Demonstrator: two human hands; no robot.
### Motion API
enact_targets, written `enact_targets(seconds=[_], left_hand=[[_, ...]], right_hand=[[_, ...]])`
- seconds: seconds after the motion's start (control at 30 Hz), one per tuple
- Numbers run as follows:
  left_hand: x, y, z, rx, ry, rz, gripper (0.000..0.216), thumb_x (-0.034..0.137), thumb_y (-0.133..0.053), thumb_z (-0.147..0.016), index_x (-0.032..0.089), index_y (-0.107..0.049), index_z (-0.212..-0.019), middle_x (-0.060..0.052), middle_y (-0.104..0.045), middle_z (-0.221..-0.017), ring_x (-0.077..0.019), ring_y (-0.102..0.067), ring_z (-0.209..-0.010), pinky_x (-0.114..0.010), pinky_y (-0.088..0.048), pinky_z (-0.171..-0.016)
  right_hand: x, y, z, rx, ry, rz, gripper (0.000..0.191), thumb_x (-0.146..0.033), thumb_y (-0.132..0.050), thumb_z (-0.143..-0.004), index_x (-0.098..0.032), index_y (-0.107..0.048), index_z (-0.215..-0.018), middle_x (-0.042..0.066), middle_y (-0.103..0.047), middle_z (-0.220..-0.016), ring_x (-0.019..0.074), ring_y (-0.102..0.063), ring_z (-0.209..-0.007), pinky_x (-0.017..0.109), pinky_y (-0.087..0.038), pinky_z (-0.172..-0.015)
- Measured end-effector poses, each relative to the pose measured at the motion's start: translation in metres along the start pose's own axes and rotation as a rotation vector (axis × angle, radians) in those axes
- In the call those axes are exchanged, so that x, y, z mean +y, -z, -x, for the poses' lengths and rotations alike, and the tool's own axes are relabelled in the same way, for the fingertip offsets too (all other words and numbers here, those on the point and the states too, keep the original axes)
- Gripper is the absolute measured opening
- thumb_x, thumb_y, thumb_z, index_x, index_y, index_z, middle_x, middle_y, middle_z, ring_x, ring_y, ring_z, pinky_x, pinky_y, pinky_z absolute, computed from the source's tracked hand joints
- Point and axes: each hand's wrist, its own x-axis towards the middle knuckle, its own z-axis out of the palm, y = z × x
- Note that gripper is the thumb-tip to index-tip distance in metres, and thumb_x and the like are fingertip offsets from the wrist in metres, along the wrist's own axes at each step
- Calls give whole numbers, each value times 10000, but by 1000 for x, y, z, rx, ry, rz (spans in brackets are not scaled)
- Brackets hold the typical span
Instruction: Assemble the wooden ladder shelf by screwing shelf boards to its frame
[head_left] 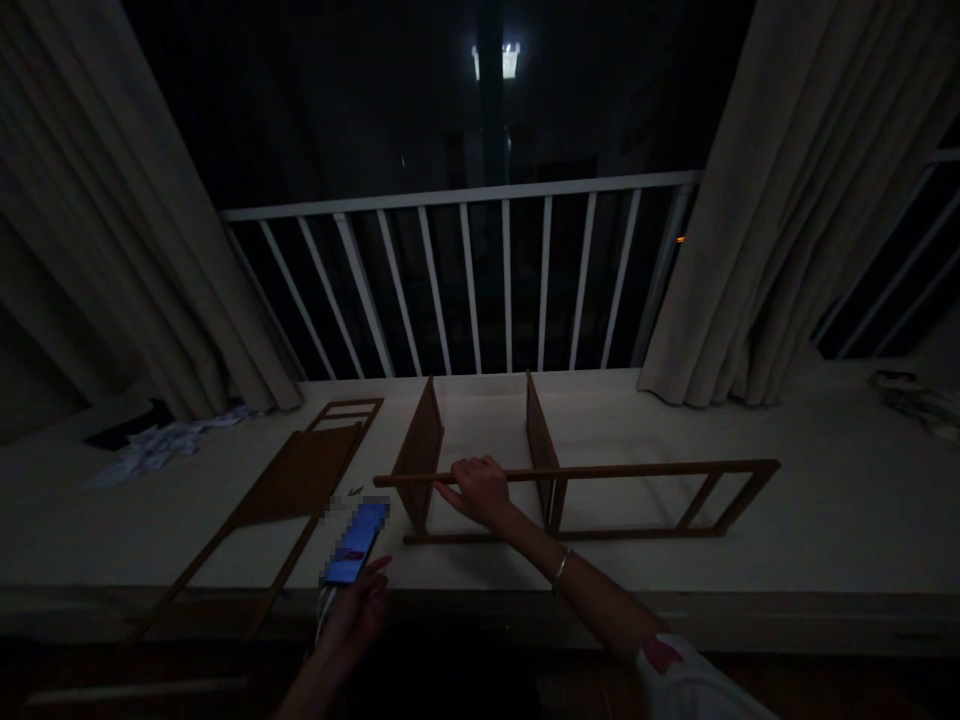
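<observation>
A brown wooden shelf frame (645,470) stands on its long edge on a pale ledge (840,500), with two upright wooden panels (420,450) fitted into it. My right hand (476,490) is closed over the frame's top rail between the panels. My left hand (356,610) hovers low at the ledge's front edge, fingers partly spread, just under a phone (356,540) with a lit blue screen. Whether that hand grips the phone is unclear.
A second wooden side frame with a flat panel (289,480) lies on the ledge to the left. Crumpled white paper (161,445) sits at far left. Curtains (780,200) hang on both sides of a white railing (465,195). The scene is very dark.
</observation>
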Motion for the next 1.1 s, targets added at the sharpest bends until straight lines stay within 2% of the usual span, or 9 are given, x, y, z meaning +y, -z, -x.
enact_targets(seconds=[0.17,0.27,0.4,0.53,0.63,0.87,0.97,1.1], left_hand=[[-16,21,23,25,-6,-24,266,25,-477,-718,146,-523,-951,53,-426,-514,-31,-431,-410,-130,-367,-411],[-24,35,36,75,32,-52,290,-19,-452,-709,156,-514,-932,33,-494,-574,-38,-470,-429,-151,-402,-444],[-39,54,50,127,108,-29,233,-43,-439,-710,133,-500,-851,15,-521,-600,-37,-477,-421,-144,-390,-425],[-49,62,61,69,139,39,227,-60,-422,-705,114,-501,-829,0,-517,-616,-38,-485,-446,-140,-393,-429],[-50,56,68,-27,153,77,227,-66,-431,-692,99,-502,-830,10,-486,-593,-26,-454,-435,-129,-370,-420],[-47,37,70,-108,179,34,271,-29,-466,-622,107,-493,-855,43,-415,-527,-22,-370,-387,-139,-289,-395],[-46,29,56,-138,261,-15,241,15,-470,-613,111,-492,-833,55,-390,-496,-23,-333,-360,-142,-246,-380],[-33,7,30,-194,347,-65,124,130,-487,-664,105,-493,-785,47,-401,-490,-30,-330,-353,-151,-235,-370]], right_hand=[[-10,12,1,-113,-101,26,502,-594,-308,-798,-175,-580,-744,60,-637,-729,161,-561,-727,281,-285,-725],[-11,23,4,-172,-113,57,528,-614,-292,-789,-184,-596,-752,62,-643,-732,161,-566,-742,271,-286,-721],[0,36,18,-172,-90,97,518,-626,-326,-770,-190,-600,-725,46,-643,-719,151,-561,-731,256,-282,-714],[16,49,39,-154,-50,108,484,-604,-367,-768,-188,-598,-676,31,-634,-670,138,-549,-703,249,-274,-698],[30,60,57,-113,-14,93,444,-569,-403,-772,-186,-588,-645,22,-624,-643,129,-537,-674,258,-265,-708],[72,89,96,-92,23,14,382,-531,-467,-750,-179,-573,-644,8,-600,-622,122,-514,-648,297,-250,-762],[91,106,113,-140,-4,23,368,-484,-422,-794,-179,-564,-645,18,-598,-638,139,-513,-694,321,-248,-789],[109,132,131,-293,-30,53,372,-362,-305,-867,-184,-559,-661,33,-602,-664,145,-515,-729,344,-249,-819]])
